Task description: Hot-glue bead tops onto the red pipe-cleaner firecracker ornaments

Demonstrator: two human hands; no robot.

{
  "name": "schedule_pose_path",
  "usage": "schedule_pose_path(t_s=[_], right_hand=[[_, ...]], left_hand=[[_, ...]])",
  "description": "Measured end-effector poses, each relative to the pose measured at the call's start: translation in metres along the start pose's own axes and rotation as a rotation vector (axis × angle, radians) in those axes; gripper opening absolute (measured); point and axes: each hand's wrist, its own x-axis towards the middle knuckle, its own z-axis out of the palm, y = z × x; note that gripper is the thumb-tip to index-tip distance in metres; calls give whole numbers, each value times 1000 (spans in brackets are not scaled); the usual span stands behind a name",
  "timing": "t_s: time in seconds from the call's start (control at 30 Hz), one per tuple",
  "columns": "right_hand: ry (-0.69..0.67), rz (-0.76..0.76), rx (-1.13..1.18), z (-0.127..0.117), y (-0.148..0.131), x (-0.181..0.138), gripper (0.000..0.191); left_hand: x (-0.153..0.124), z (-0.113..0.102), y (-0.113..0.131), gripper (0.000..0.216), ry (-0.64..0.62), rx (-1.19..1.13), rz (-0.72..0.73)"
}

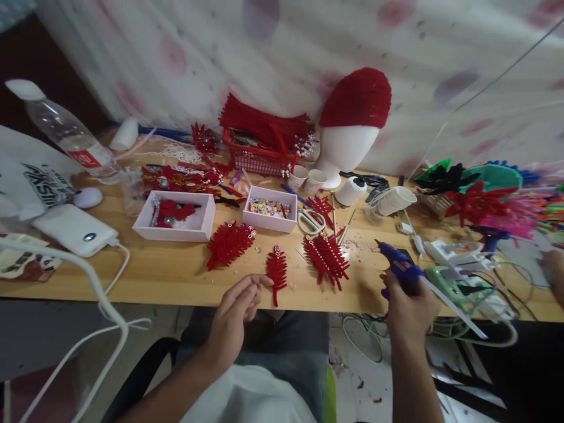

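My right hand (412,308) grips a blue hot glue gun (400,264), its nozzle pointing up and left; a long whitish glue stick (456,308) sticks out behind. My left hand (238,305) is by the table's front edge, fingers curled and pressed together, index fingertip at the side of a single red fuzzy leaf-shaped piece (277,273). Whether anything sits between those fingers is hidden. A small round gem tops this piece. Similar red pieces lie in a left pile (230,244) and a right pile (326,258), the right ones with rows of white beads.
Behind are a white box with red pieces (174,232), a box of small gems (269,220), scissors (311,222), a thread cone (351,191), a red basket (264,161) and a red-capped mannequin head (348,147). Power strips (458,282) and cords crowd the right, near another person's hand (554,270).
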Motion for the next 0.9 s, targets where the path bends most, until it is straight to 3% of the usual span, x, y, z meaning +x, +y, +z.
schedule_pose_path(t_s=[0.13,0.23,0.37,0.5,0.6,0.7,0.8,0.9], right_hand=[[33,-89,-305,15,19,18,49],[43,-110,-434,16,18,21,52],[-3,-86,-426,13,12,18,54],[47,-52,-211,6,12,10,60],[180,-63,-79,-4,17,1,54],[454,-137,-11,-20,18,-10,37],[734,-292,38,-33,3,-28,22],[835,-502,88,-35,-26,-58,20]], left_hand=[[-18,4,-9,31,-101,-329,-330],[-29,6,-24,35,-134,-402,-448],[-38,9,-35,47,-131,-441,-561],[-39,13,-33,56,-159,-428,-654],[-38,13,-31,58,-173,-391,-665],[-37,11,-29,55,-168,-349,-623],[-35,11,-24,58,-182,-347,-557],[-31,14,-19,55,-190,-385,-554]])
